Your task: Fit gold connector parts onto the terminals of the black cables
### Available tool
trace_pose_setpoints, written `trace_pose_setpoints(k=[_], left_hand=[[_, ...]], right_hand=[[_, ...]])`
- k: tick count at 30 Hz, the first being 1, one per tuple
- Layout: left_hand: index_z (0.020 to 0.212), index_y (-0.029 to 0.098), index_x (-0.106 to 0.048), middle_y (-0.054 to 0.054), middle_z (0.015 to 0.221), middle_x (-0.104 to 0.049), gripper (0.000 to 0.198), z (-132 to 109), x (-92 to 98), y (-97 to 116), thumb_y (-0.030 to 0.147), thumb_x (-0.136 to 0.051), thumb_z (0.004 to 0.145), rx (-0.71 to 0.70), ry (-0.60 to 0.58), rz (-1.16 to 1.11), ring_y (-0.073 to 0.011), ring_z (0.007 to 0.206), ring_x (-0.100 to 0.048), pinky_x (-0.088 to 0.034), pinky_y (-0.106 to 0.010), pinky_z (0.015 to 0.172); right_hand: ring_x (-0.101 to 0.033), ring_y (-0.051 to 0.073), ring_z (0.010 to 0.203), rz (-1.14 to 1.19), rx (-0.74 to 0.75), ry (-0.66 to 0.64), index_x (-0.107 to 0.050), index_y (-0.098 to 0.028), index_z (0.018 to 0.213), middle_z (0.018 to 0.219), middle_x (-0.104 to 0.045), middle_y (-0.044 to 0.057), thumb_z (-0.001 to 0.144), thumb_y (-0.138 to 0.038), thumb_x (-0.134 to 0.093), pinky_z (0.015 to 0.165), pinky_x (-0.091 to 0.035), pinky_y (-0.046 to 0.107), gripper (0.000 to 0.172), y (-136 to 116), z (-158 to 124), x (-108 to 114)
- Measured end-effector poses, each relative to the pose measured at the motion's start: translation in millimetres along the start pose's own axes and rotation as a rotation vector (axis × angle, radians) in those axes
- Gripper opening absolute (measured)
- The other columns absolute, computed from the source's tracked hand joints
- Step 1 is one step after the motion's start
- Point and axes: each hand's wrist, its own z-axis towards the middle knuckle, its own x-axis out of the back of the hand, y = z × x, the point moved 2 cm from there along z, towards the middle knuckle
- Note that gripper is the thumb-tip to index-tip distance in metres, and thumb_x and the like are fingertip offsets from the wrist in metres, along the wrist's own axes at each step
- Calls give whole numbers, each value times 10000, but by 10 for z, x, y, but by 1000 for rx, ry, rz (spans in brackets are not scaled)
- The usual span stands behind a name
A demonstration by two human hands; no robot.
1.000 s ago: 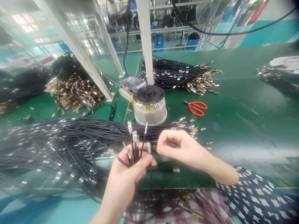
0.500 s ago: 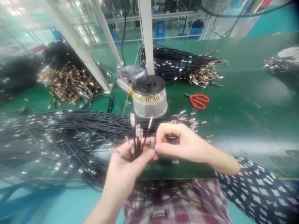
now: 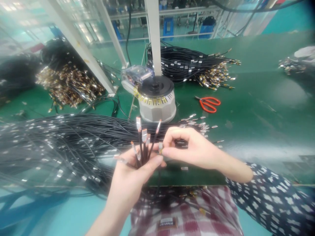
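Note:
My left hand (image 3: 134,172) is closed around several black cables (image 3: 144,150). Their ends fan upward and carry flat silvery pieces with copper-coloured tips. One more cable end (image 3: 160,147), silvery with a bit of yellow at its base, sticks out by the left fingertips. The thumb and forefinger of my right hand (image 3: 189,144) pinch at its yellow part; the fingertips hide the exact grip. Beneath both hands a long bundle of black cables (image 3: 81,131) runs across the green table, its silvery ends (image 3: 203,127) pointing right.
Behind my hands stands a round tape dispenser (image 3: 157,105) with yellow strips around its rim. Red-handled scissors (image 3: 209,104) lie to its right. Cable bundles sit at the back (image 3: 187,64) and left (image 3: 71,87). A white post (image 3: 155,39) rises behind the dispenser. More cables lie across my lap.
Both hands keep almost the same pose at the cable end. The whole view has shifted slightly, with things appearing a little higher.

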Motion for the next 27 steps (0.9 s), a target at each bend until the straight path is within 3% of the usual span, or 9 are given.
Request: trace_pose_setpoints(k=[7, 13, 21, 27], left_hand=[[816, 163, -736, -19, 544, -668, 135, 2, -43, -9, 252, -794, 733, -25, 5, -57, -28, 390, -391, -200, -147, 373], [877, 179, -725, -4, 550, -658, 94, 13, -38, 14, 249, -722, 815, -55, -51, -73, -10, 382, -341, -176, -155, 401], [736, 146, -664, 45, 553, -599, 187, 52, 41, 26, 181, -836, 670, 34, -86, -60, -16, 408, -371, -243, -142, 388], [696, 117, -674, 5, 571, -636, 195, 79, 46, 43, 210, -840, 651, 47, -61, -87, -23, 395, -383, -247, -163, 392]], right_hand=[[-533, 117, 712, -86, -52, 45, -603, -161, 653, 705, -577, -30, 788, -143, -664, 680, -415, 245, 149, -63, -59, -14], [-565, 113, 737, -36, -12, 32, -646, -148, 730, 771, -600, -10, 829, -139, -647, 719, -449, 241, 99, -49, -67, 18], [-577, 110, 744, -71, 31, 38, -681, -135, 758, 788, -612, 0, 844, -152, -646, 720, -457, 239, 95, -66, -42, -5], [-588, 109, 712, -42, 10, 82, -701, -146, 721, 757, -634, -6, 828, -153, -660, 695, -465, 242, 114, -61, -15, -42]])
